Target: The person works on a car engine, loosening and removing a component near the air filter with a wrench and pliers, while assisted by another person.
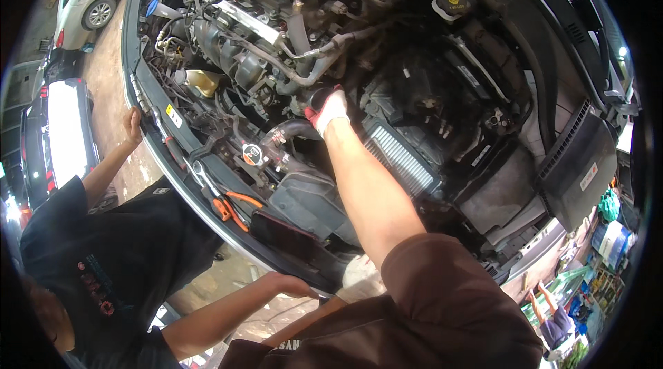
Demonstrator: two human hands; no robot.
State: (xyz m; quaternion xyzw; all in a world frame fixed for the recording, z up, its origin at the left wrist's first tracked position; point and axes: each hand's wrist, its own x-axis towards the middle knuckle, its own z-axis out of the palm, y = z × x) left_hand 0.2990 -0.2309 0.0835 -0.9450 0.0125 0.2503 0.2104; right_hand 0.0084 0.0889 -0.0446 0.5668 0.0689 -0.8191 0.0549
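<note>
My right hand (330, 112), in a white glove with red on the fingers, reaches into the middle of the engine bay. Its fingers curl round a dark, round, hose-like part (318, 98); the exact kind does not show. Just below it runs a thick black hose (298, 129), close to the radiator cap (253, 154). My left hand (362, 275) wears a pale glove and is low at the car's front edge, partly covered by my right arm and sleeve. Its fingers cannot be made out.
Orange-handled pliers (222, 207) and a wrench (200, 174) lie on the front panel near a dark flat object (284, 236). A co-worker in black (117, 258) stands at the left, both hands at the car's edge. A black plastic cover (579, 167) sits at the right.
</note>
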